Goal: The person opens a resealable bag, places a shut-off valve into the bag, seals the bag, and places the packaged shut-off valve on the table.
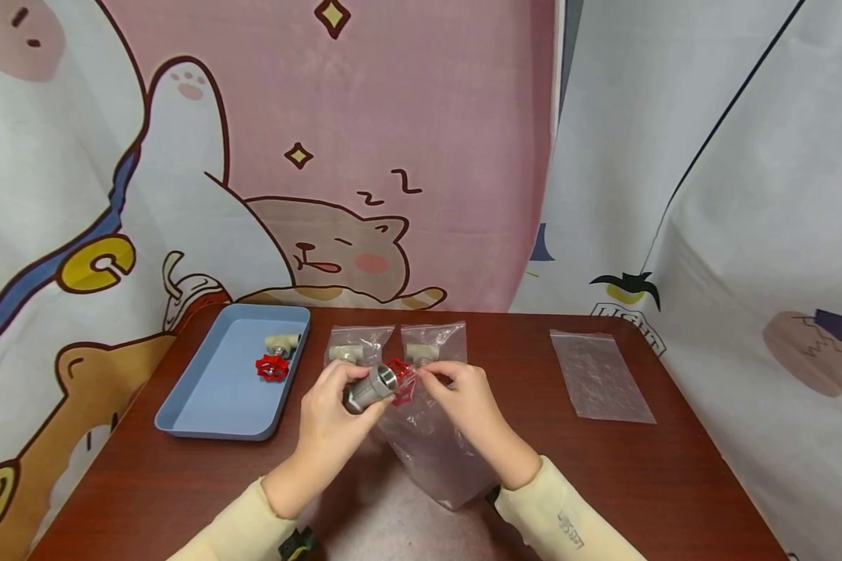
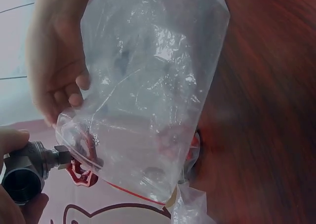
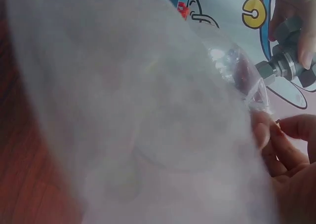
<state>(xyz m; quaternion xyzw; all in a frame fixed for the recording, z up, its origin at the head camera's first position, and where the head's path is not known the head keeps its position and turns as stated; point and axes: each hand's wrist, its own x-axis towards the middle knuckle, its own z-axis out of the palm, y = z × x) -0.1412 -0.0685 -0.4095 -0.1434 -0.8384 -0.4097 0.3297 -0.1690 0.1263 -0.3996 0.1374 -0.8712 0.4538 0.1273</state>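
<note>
My left hand (image 1: 328, 417) grips the metal body of a gate valve (image 1: 373, 389), its open threaded end facing up toward me. The valve's red handwheel (image 2: 83, 177) sits inside the mouth of a transparent zip bag (image 1: 438, 460). At that mouth, my right hand (image 1: 468, 401) pinches the bag's edge between thumb and fingertips. The rest of the bag hangs down toward the table's near side. In the right wrist view, its blurred film (image 3: 133, 110) covers much of the picture.
Two bagged valves lie behind the hands, one valve (image 1: 346, 354) left, the other valve (image 1: 422, 353) right. A blue tray (image 1: 210, 389) at left holds a loose valve (image 1: 277, 358) with a red wheel. One flat zip bag (image 1: 603, 378) lies on the brown table (image 1: 673, 483) at right.
</note>
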